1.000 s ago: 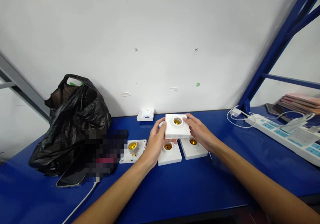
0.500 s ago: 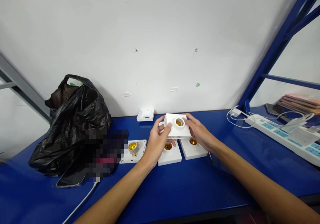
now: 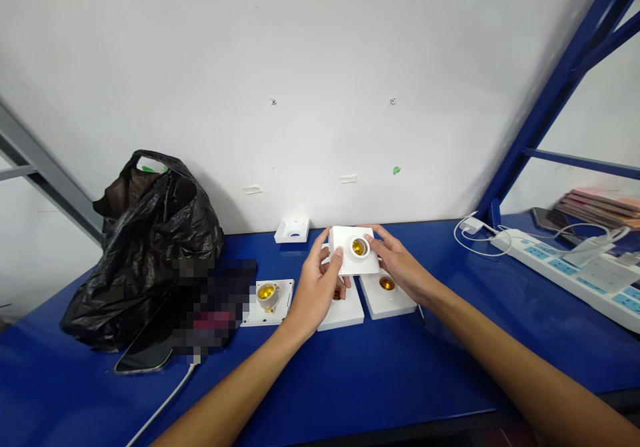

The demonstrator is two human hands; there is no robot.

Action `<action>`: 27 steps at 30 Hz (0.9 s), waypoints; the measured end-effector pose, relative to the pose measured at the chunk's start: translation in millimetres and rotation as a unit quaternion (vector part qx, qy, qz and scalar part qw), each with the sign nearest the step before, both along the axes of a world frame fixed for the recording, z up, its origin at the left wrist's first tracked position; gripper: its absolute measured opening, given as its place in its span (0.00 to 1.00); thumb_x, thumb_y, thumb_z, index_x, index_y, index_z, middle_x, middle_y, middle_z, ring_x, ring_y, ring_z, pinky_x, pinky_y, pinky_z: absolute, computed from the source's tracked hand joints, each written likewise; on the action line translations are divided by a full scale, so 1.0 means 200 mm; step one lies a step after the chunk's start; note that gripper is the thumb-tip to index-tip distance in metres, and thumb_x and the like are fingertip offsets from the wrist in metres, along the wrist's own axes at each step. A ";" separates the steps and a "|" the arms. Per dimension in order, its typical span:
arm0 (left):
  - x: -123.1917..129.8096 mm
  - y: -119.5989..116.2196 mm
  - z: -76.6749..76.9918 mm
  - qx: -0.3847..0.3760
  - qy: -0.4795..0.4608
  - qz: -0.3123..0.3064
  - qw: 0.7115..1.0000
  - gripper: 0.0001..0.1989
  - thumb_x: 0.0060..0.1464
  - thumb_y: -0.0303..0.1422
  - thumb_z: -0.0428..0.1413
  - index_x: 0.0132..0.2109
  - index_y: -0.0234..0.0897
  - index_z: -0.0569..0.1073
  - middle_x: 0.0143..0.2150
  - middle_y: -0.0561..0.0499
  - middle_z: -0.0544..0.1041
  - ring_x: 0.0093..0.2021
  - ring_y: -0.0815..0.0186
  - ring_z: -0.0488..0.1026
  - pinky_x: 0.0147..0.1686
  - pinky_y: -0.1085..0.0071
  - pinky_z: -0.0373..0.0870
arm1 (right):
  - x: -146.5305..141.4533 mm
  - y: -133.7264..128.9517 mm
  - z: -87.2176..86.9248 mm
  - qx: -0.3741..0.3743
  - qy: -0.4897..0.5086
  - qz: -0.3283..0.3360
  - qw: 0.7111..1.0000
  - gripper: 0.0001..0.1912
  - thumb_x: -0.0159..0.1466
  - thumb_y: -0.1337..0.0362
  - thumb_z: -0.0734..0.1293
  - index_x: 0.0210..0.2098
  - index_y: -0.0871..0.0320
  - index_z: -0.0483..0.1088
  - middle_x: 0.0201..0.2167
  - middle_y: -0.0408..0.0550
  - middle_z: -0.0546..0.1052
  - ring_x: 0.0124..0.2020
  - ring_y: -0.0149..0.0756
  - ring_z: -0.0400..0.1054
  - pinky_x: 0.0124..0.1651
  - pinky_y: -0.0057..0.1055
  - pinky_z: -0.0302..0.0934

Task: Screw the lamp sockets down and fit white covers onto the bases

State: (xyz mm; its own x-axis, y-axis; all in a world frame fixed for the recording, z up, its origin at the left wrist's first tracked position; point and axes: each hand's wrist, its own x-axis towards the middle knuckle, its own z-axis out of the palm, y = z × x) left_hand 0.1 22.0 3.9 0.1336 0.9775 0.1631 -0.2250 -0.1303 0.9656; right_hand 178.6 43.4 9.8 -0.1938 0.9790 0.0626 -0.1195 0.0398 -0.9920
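Both my hands hold one white square lamp holder (image 3: 349, 258) with a brass socket, lifted above the blue table and tilted toward me. My left hand (image 3: 316, 288) grips its left side, thumb on the front face. My right hand (image 3: 400, 264) grips its right edge. Beneath them two more white lamp holders lie flat: one (image 3: 350, 310) partly hidden under my left hand, one (image 3: 387, 296) under my right. A base plate with a bare brass socket (image 3: 267, 296) lies to the left. A small white cover (image 3: 292, 230) rests by the wall.
A black plastic bag (image 3: 145, 244) bulks at the left, with a phone (image 3: 143, 357) and white cable (image 3: 163, 404) in front of it. A white power strip (image 3: 575, 270) with cables, and stacked booklets (image 3: 600, 207), sit at the right by a blue shelf frame (image 3: 555, 94).
The held lamp holder has tipped from lying flat to facing me, and my left thumb has moved onto its front face. The rest of the table is unchanged.
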 end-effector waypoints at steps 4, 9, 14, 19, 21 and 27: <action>0.00 0.00 -0.01 0.005 0.000 -0.001 1.000 0.36 0.62 0.43 0.62 0.72 0.44 0.61 0.51 0.41 0.78 0.22 0.71 0.74 0.16 0.74 0.69 | 0.00 0.01 0.00 0.001 -0.004 -0.005 1.000 0.21 0.65 0.45 0.70 0.53 0.44 0.71 0.35 0.41 0.79 0.35 0.36 0.71 0.37 0.30 0.62; 0.00 -0.01 0.00 0.022 0.025 0.000 0.999 0.36 0.64 0.44 0.60 0.74 0.43 0.58 0.50 0.40 0.78 0.21 0.72 0.72 0.16 0.75 0.68 | 0.00 0.01 0.00 0.000 -0.004 -0.010 1.000 0.21 0.65 0.46 0.70 0.53 0.46 0.71 0.36 0.42 0.80 0.34 0.36 0.71 0.37 0.31 0.63; 0.01 -0.01 0.00 0.020 0.018 0.004 1.000 0.39 0.64 0.43 0.60 0.75 0.44 0.53 0.48 0.43 0.79 0.19 0.73 0.71 0.15 0.75 0.66 | 0.00 0.00 0.00 0.001 -0.007 -0.005 1.000 0.21 0.65 0.45 0.70 0.53 0.46 0.71 0.35 0.42 0.80 0.34 0.35 0.71 0.36 0.30 0.63; 0.00 -0.01 -0.01 0.018 0.012 -0.016 1.000 0.34 0.66 0.44 0.58 0.73 0.44 0.57 0.45 0.44 0.78 0.21 0.70 0.73 0.16 0.75 0.66 | -0.01 0.00 -0.01 -0.018 0.011 -0.018 1.000 0.20 0.64 0.46 0.70 0.52 0.44 0.72 0.30 0.39 0.77 0.30 0.35 0.69 0.31 0.28 0.59; -0.01 -0.02 0.00 0.022 0.011 -0.034 0.999 0.32 0.68 0.44 0.56 0.72 0.45 0.57 0.39 0.48 0.77 0.22 0.69 0.74 0.18 0.74 0.66 | -0.01 0.00 -0.01 -0.035 0.017 -0.045 0.998 0.20 0.63 0.46 0.71 0.50 0.45 0.73 0.30 0.40 0.77 0.30 0.35 0.69 0.30 0.28 0.58; 0.00 -0.03 0.02 0.033 -0.010 -0.084 0.996 0.33 0.67 0.42 0.57 0.73 0.44 0.55 0.38 0.49 0.76 0.26 0.66 0.75 0.20 0.73 0.67 | -0.01 0.01 0.00 -0.054 0.037 -0.061 0.996 0.16 0.62 0.49 0.70 0.44 0.50 0.76 0.36 0.42 0.80 0.34 0.34 0.70 0.31 0.26 0.60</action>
